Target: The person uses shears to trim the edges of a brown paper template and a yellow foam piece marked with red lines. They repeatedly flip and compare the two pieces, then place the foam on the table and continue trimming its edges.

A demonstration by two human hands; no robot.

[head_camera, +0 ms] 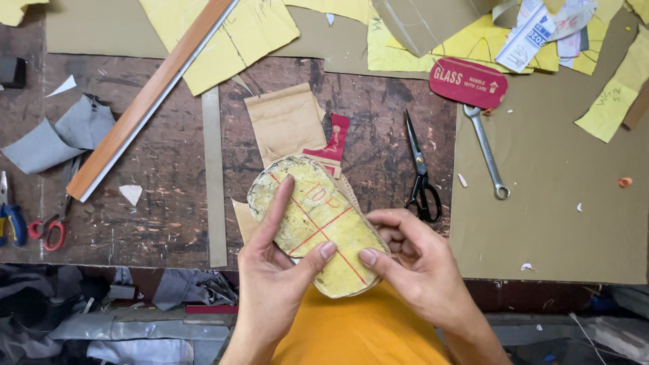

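My left hand (274, 270) holds a yellow sole-shaped pattern piece (314, 216) with red lines drawn across it; the forefinger lies along its left side and the thumb presses on its lower middle. My right hand (409, 253) grips the same piece at its lower right edge, thumb on top and fingers curled beneath. A brown paper piece (287, 122) and a small red scrap (334, 142) lie under and behind the yellow piece on the dark worn table (378, 115).
Black scissors (420, 172) lie just right of the hands, a metal spanner (488, 152) and a red label (468, 82) further right on brown card (554, 196). A wooden strip (145, 101) slants at left, with grey fabric scraps (64, 132), red-handled pliers (51, 226) and yellow paper patterns (236, 34).
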